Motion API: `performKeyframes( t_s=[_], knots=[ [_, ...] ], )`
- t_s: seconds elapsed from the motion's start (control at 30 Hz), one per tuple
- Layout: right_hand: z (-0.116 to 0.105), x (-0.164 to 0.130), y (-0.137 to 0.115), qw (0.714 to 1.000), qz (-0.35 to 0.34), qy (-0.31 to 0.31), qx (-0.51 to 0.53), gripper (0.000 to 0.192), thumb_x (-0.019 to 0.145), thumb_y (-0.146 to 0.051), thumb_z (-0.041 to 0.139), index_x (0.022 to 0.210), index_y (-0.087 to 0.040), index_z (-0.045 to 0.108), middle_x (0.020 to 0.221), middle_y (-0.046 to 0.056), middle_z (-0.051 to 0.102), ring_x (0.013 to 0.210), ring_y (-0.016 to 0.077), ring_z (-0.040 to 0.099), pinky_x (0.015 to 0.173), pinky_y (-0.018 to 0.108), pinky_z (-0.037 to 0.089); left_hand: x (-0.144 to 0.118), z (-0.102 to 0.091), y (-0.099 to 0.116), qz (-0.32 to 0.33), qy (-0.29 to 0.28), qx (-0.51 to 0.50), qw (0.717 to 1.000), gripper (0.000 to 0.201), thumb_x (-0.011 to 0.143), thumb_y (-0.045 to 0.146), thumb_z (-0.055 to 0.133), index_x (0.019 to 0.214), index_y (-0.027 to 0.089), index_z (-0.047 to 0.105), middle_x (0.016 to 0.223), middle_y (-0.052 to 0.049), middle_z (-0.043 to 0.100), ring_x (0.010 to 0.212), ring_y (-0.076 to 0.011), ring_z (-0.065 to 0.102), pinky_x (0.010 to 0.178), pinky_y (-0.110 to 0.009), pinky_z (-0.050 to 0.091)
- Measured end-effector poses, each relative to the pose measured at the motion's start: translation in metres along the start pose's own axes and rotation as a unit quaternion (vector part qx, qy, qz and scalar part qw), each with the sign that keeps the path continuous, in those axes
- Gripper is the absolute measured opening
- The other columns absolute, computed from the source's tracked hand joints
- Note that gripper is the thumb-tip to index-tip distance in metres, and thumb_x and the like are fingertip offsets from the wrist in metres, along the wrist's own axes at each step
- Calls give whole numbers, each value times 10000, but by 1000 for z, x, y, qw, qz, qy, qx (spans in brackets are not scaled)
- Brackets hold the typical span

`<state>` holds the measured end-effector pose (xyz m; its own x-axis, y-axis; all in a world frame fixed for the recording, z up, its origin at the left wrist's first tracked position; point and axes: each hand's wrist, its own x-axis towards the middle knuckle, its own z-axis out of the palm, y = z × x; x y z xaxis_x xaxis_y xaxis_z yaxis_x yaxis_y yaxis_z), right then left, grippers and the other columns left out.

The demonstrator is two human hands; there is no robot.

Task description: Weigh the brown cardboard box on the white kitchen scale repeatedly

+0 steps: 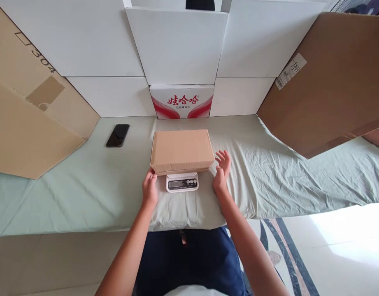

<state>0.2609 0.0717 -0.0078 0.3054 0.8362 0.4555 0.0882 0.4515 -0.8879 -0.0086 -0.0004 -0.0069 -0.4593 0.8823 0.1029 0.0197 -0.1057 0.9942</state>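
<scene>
A closed brown cardboard box [181,149] rests on a small white kitchen scale [182,185]. The box covers the weighing plate, while the dark display and buttons show in front of it; I can read no figures there. At the box's front left corner is my left hand [150,187], its fingers curled against the lower edge. My right hand [222,170] is just off the right side of the box, palm turned inward, with the fingers spread and nothing in them.
A pale green cloth [127,197] covers the work surface. To the left lies a black phone [117,135]. Behind the box stands a white and red carton [182,102] against white panels [177,47]. Large cardboard sheets [328,82] stand at both sides.
</scene>
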Motion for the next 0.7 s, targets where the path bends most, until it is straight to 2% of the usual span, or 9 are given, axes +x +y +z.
performKeyframes(
  t_s=[0.13,0.33,0.43,0.53,0.63,0.7],
  knots=[
    [1,2,1,1000,17,3,-15,655,862,-518,500,1483,-326,417,1447,110,558,1312,313,607,1074,564,512,2,3,3,20,-12,-7,1000,337,912,504,594,1120,267,712,1242,-69,745,1398,-303,562,1205,-455,418],
    [1,3,-12,998,46,-15,34,574,892,-497,532,1419,-268,518,1429,121,585,1307,308,603,1109,548,482,4,5,3,37,1,-64,997,594,907,538,601,1418,235,610,1522,-100,599,1492,-308,475,1259,-444,346],
    [-1,0,-19,997,39,-52,49,588,911,-542,555,1436,-280,510,1498,118,558,1375,314,563,1177,559,430,2,6,5,65,-20,-84,994,687,895,550,629,1495,227,547,1594,-103,527,1533,-308,417,1276,-416,314],
    [1,-2,-24,990,28,-119,72,684,908,-599,578,1512,-314,431,1603,90,478,1464,317,487,1240,554,371,2,7,7,102,-50,-90,989,752,886,555,647,1542,224,488,1635,-101,473,1560,-305,369,1281,-414,305],
    [10,-2,-27,981,29,-179,74,811,879,-624,631,1575,-337,329,1654,66,411,1508,316,426,1271,544,342,3,11,7,108,-66,-75,989,698,887,567,636,1478,202,563,1549,-124,573,1492,-329,473,1254,-447,355],
    [17,1,-28,981,22,-182,59,913,852,-617,676,1609,-330,253,1686,63,349,1558,315,342,1301,535,294,3,13,6,103,-58,-71,990,657,881,575,630,1415,192,619,1461,-133,648,1426,-339,547,1217,-464,409]
  ],
)
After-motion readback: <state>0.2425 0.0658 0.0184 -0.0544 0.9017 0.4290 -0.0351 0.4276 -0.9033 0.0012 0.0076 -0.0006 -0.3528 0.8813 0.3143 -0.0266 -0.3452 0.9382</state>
